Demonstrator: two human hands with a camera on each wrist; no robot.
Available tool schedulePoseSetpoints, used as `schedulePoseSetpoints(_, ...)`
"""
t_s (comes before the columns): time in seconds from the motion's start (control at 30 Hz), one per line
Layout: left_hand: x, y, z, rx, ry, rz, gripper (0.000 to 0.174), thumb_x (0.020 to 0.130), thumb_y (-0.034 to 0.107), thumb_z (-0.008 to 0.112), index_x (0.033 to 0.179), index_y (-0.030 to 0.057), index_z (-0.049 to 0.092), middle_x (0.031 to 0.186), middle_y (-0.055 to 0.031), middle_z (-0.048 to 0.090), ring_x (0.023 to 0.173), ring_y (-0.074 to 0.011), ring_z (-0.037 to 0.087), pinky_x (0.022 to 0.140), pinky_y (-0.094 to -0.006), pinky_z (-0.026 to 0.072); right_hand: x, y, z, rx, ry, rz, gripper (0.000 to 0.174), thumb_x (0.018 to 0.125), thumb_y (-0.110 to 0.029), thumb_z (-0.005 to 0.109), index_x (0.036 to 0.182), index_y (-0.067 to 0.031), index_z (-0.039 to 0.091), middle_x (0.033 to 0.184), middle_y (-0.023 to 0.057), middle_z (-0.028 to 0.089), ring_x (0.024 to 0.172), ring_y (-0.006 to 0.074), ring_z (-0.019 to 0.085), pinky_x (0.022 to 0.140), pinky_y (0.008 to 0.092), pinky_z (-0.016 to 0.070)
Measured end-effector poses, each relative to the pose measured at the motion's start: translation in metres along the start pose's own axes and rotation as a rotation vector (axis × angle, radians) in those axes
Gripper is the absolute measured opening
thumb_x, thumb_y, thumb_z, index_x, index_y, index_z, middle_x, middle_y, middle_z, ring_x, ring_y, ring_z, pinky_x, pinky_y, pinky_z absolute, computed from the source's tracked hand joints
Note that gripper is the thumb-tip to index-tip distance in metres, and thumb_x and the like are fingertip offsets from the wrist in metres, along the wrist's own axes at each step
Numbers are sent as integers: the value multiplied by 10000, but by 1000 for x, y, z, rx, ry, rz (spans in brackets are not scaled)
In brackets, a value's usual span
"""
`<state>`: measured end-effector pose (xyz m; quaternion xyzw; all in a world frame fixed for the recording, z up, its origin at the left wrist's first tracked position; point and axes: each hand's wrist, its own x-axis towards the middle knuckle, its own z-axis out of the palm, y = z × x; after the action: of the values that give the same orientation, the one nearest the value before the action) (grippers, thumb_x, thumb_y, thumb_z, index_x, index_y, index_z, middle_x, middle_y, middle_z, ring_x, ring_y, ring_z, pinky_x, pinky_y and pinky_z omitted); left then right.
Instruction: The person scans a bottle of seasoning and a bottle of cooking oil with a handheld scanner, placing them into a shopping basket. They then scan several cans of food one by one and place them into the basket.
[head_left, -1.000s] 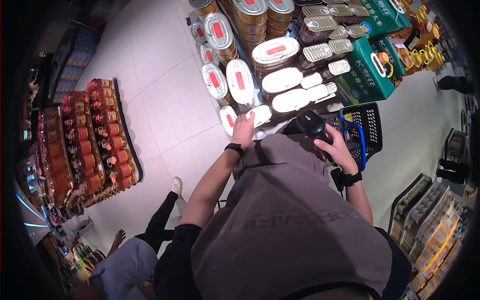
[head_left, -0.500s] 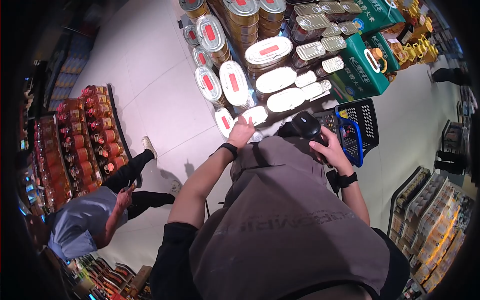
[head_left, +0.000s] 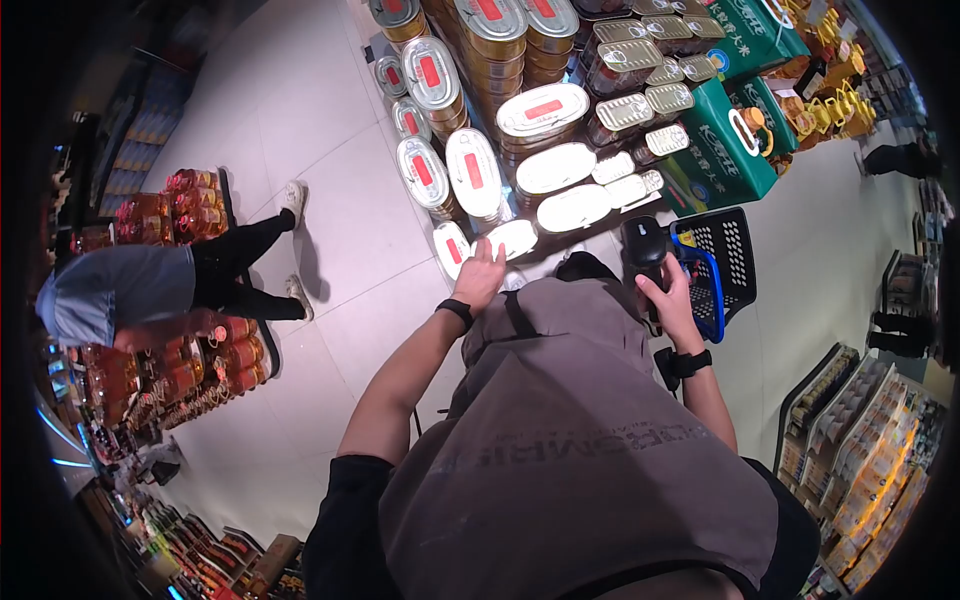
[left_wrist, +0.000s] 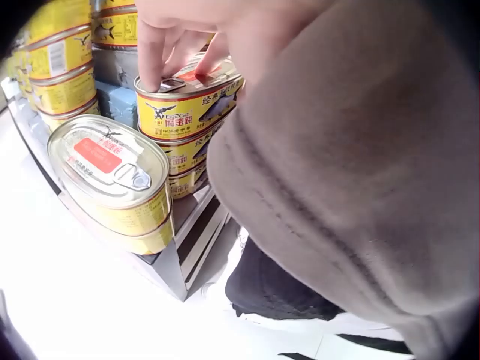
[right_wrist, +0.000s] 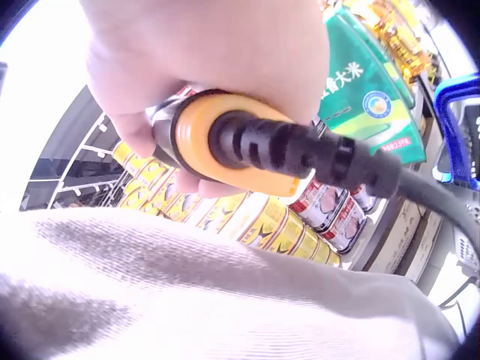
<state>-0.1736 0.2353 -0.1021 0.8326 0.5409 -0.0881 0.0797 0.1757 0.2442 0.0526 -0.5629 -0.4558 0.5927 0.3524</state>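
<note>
My left hand [head_left: 480, 280] reaches over the front corner of a canned-goods display. In the left wrist view its fingers [left_wrist: 154, 60] bend down, fingertips on the lid of the top oval fish can [left_wrist: 180, 116] in a short yellow stack, close to the pull tab. Left of that stack, a second oval can [left_wrist: 112, 161] with a red label tops another pile. My right hand [head_left: 675, 303] grips a black handheld barcode scanner [head_left: 643, 240] by its handle, the head turned toward the display. An orange collar [right_wrist: 199, 139] and a thick black cable show at the handle's end.
Taller stacks of oval cans [head_left: 475, 170] rise behind. Green rice boxes [head_left: 720, 150] stand right of the display, beside a black shopping basket [head_left: 735, 260] with a blue handle [head_left: 712, 300]. At left, a person [head_left: 130, 290] passes racks of bottles [head_left: 200, 205].
My left fingers have shifted from the can's side onto its lid and bent down. The scanner has moved right and turned more upright. The person at left has walked farther up along the bottle racks.
</note>
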Motion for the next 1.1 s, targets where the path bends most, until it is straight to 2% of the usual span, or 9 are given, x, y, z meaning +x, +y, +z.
schedulePoseSetpoints(0.07, -12, -1, -1, -163, 90, -19, 636, 882, 192, 616, 1442, -47, 429, 1421, -339, 453, 1362, -430, 431, 1081, -439, 433, 2, 6, -8, 62, 99, -45, 315, 893, -85, 702, 1158, -63, 533, 802, -15, 567, 582, 50, 512, 502, 213, 385)
schedulePoseSetpoints(0.1, -19, -1, -4, -162, 89, -21, 636, 882, 192, 616, 1442, -47, 429, 1421, -339, 453, 1362, -430, 431, 1081, -439, 433, 6, 6, -8, -25, 157, -174, 327, 888, -77, 703, 1169, -63, 535, 818, -13, 573, 609, 62, 527, 533, 224, 409)
schedulePoseSetpoints(0.17, -35, 2, -11, -234, 115, -90, 704, 871, 220, 640, 1478, -29, 384, 1475, -325, 399, 1405, -425, 373, 1148, -461, 343, 2, 2, -13, 64, 214, -82, 343, 879, -79, 715, 1170, -56, 536, 832, -7, 589, 627, 81, 540, 564, 239, 434)
schedulePoseSetpoints(0.4, -47, 4, -26, -441, 241, -297, 616, 880, 207, 661, 1422, -12, 470, 1442, -289, 448, 1337, -417, 451, 1099, -467, 393, 5, 33, -19, 33, 348, -31, 348, 848, -94, 758, 1124, -50, 552, 836, 7, 608, 655, 90, 562, 590, 241, 449)
schedulePoseSetpoints(0.47, -31, 14, -60, -636, 260, -183, 616, 876, 223, 671, 1409, -17, 477, 1404, -265, 475, 1290, -391, 486, 1072, -446, 411, 5, 38, -16, 14, 336, -36, 328, 835, -78, 758, 1093, -47, 558, 835, 23, 620, 632, 96, 571, 571, 246, 456)
schedulePoseSetpoints(0.63, 43, 52, -131, -556, 442, 34, 586, 857, 233, 721, 1349, -5, 510, 1346, -256, 507, 1235, -399, 516, 1032, -456, 438, 0, 33, -4, 2, 302, -58, 310, 825, -57, 740, 1077, -31, 561, 812, 31, 624, 580, 98, 571, 527, 260, 457)
schedulePoseSetpoints(0.77, 100, 77, -140, -411, 512, 230, 678, 839, 272, 738, 1415, 36, 469, 1390, -261, 482, 1284, -392, 485, 1071, -452, 398, -3, 41, -15, -30, 246, -60, 317, 820, -55, 741, 1089, -39, 574, 800, 20, 635, 585, 90, 573, 535, 253, 446)
schedulePoseSetpoints(0.83, 123, 88, -135, -331, 465, 282, 725, 837, 300, 733, 1450, 56, 432, 1468, -272, 414, 1373, -395, 410, 1143, -454, 337, -3, 41, -23, -20, 238, -13, 326, 817, -60, 744, 1096, -38, 577, 813, 21, 636, 589, 91, 578, 541, 254, 452)
schedulePoseSetpoints(1.1, 158, 104, -101, -216, 274, 278, 693, 871, 276, 693, 1463, 63, 400, 1490, -280, 383, 1407, -398, 371, 1190, -462, 286, -11, 44, -84, -115, 338, -91, 364, 810, -84, 764, 1125, -45, 586, 839, 19, 634, 615, 93, 584, 547, 263, 468)
